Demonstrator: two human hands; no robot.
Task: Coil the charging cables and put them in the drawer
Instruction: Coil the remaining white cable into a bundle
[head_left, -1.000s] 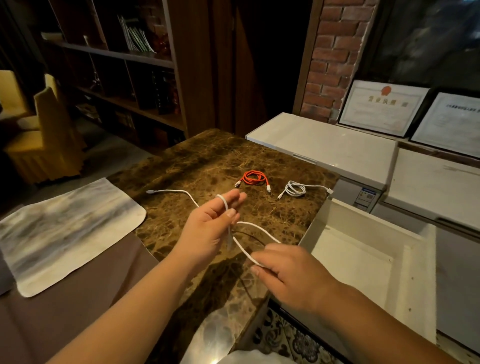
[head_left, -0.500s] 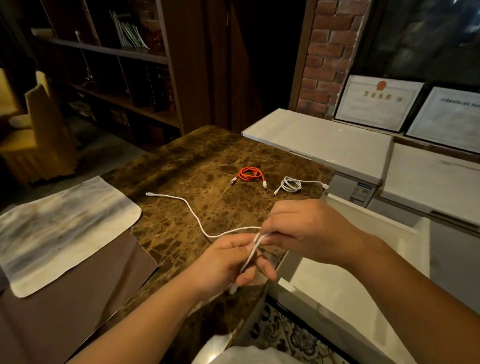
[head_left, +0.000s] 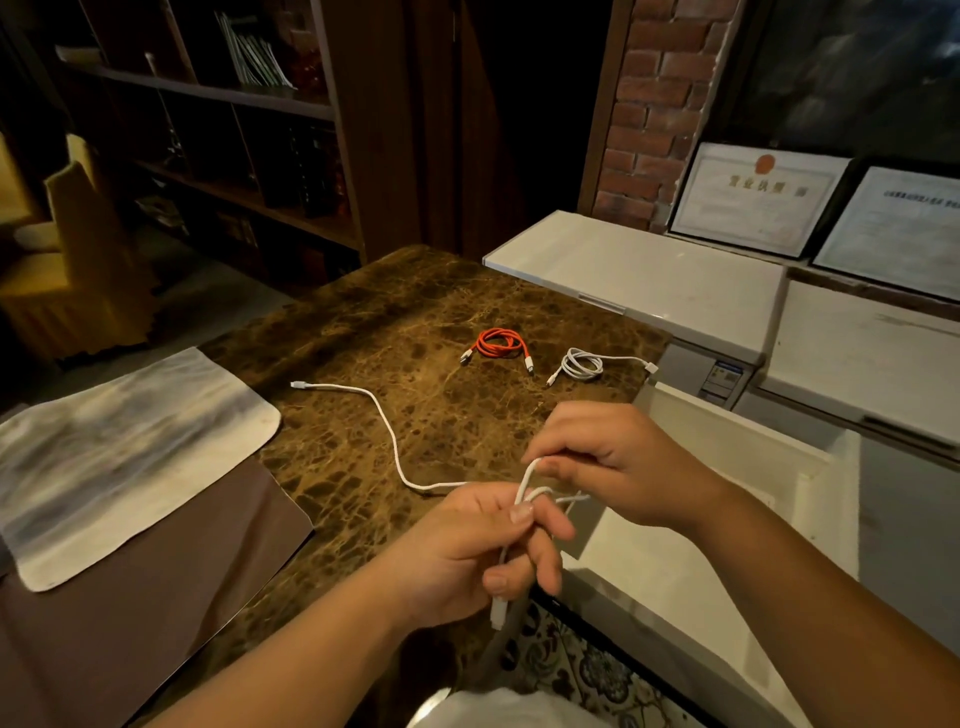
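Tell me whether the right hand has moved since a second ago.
Yes. The right hand went up and away from the body, from below the left hand to above it, nearer the orange cable.

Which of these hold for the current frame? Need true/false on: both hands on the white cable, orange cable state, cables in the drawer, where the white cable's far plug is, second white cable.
1. Both the left hand and the right hand hold the long white cable. True.
2. The orange cable lies stretched out straight. False: it is coiled on the marble table.
3. The open drawer already holds a cable. False: no cable shows in the visible part.
4. The long white cable's far plug rests on the table. True.
5. The small white cable sits on the grey cloth. False: it lies coiled on the table beside the orange one.
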